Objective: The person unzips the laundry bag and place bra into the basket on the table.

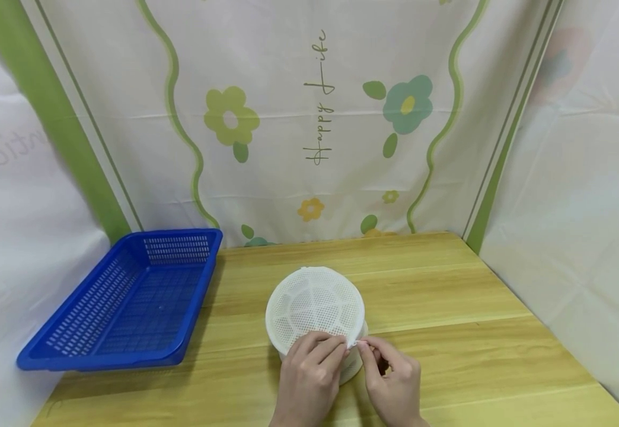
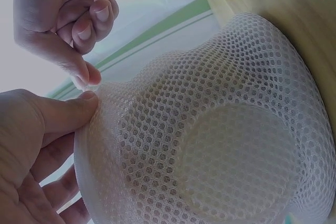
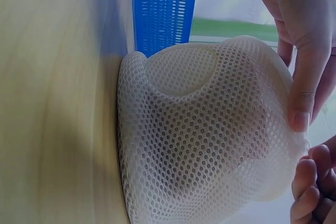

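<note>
A round white mesh laundry bag stands on the table, its flat lid facing up. My left hand lies over the front of the lid and grips its rim, with the thumb on the side in the left wrist view. Just right of it, my right hand pinches a small zipper pull at the rim, largely covered by the fingertips. Both hands' fingertips nearly meet there. In the right wrist view, the mesh side bulges and carries a round panel. Something darker shows faintly through the mesh; its kind is unclear.
A blue plastic basket with slotted walls stands at the left of the wooden table. A patterned white cloth hangs behind the table's back edge, and white sheets close in both sides.
</note>
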A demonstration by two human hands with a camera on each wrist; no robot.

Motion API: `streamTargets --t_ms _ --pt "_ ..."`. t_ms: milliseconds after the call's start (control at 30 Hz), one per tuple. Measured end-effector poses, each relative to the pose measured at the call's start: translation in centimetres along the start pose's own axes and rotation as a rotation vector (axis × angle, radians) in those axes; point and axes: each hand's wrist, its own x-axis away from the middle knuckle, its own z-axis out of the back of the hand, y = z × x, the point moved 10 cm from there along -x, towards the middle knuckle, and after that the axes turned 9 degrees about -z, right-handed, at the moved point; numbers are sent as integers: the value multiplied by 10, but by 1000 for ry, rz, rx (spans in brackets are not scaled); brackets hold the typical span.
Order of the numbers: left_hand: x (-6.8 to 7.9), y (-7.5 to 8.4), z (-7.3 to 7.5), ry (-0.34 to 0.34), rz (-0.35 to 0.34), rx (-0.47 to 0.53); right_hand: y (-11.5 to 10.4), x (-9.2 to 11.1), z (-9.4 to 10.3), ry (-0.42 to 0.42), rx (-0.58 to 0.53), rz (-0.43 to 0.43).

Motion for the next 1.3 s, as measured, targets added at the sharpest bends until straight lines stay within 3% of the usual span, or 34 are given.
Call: streamTargets --t_ms 433,700,1100,1300 --pt "3 -4 -6 -62 70 24 -7 2 -6 -59 -95 84" --pt "2 -1 -4 -38 29 8 -11 1 -4 -43 -70 89" --pt "0 4 -1 5 -29 -9 11 5 2 14 -13 5" --pt "0 3 -1 1 -6 -7 7 4 0 1 -40 26"
